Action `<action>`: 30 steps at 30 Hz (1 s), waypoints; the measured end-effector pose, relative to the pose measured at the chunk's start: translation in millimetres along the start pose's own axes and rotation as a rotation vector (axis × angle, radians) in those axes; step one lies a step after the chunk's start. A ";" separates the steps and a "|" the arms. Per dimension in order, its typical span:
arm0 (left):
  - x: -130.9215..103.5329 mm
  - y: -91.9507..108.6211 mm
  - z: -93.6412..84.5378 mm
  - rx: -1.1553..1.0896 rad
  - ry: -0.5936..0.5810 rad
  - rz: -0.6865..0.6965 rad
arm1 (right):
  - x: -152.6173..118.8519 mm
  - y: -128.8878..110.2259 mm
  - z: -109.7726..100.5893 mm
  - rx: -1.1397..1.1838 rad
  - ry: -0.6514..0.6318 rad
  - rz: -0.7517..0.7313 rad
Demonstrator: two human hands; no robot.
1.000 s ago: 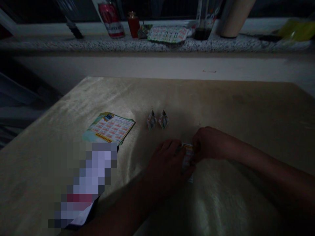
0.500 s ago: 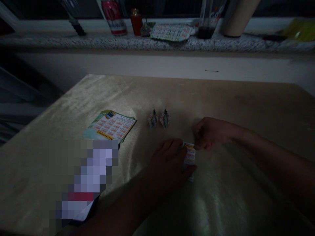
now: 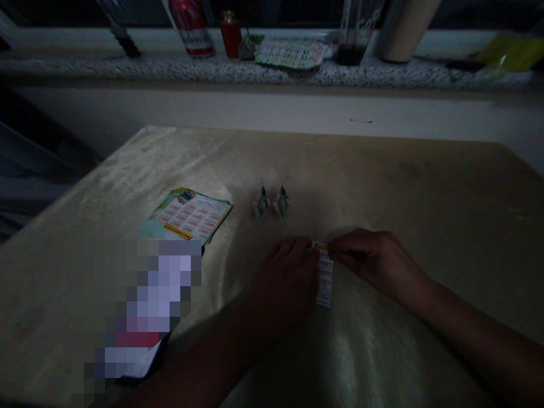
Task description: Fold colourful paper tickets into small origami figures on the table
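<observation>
Fingers of the right hand (image 3: 382, 263) came together, thumb and forefinger, at the upper right corner of a folded paper (image 3: 325, 283), right of centre in the frame; whether they pinched it or only pressed on it could not be told. Fingers of the left hand (image 3: 283, 277) were slightly bent, close together, and lay over the left side of the paper; any grip there was hidden. The paper rested on the table (image 3: 425, 187), its uncovered strip showing between the two hands and below the right fingertips. A yellow band crossed its top, with red and dark rows of print too small to read.

Left of centre lay a stack of cards (image 3: 193, 218), the top one bearing a grid of red-marked blocks and a yellow band with red characters, also unreadable. Two small folded paper pieces (image 3: 260, 203) stood side by side near the middle. At the upper left, pale lettering on a red can (image 3: 191, 28) was blurred; at the upper right, a glass (image 3: 352, 34) carried partial red letters resembling "co".
</observation>
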State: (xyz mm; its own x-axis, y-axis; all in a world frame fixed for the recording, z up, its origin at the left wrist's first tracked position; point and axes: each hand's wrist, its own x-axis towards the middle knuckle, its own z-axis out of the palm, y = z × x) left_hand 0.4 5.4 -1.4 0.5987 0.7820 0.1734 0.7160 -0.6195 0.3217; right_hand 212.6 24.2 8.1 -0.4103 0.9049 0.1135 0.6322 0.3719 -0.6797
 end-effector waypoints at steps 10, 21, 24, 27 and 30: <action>-0.7 0.0 3.4 0.001 0.025 -0.016 | -13.0 -6.4 4.8 -0.107 0.054 0.105; -0.4 0.5 0.0 0.026 -0.001 -0.014 | -22.1 -23.4 6.6 -0.351 0.018 0.176; -3.6 0.0 -1.4 0.016 -0.034 -0.011 | -26.9 -23.0 8.5 -0.354 -0.017 0.142; -11.0 -3.0 -0.8 0.006 -0.090 -0.001 | -31.2 -21.9 9.6 -0.352 -0.013 0.095; -18.3 -7.0 -0.5 -0.012 -0.110 0.031 | -33.3 -20.6 7.6 -0.330 -0.018 0.069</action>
State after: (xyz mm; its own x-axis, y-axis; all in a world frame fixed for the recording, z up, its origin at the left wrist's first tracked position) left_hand -15.7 -4.5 -6.4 0.6566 0.7500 0.0800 0.6929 -0.6417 0.3288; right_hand 208.2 -15.1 12.8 -0.3690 0.9274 0.0608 0.8363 0.3599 -0.4136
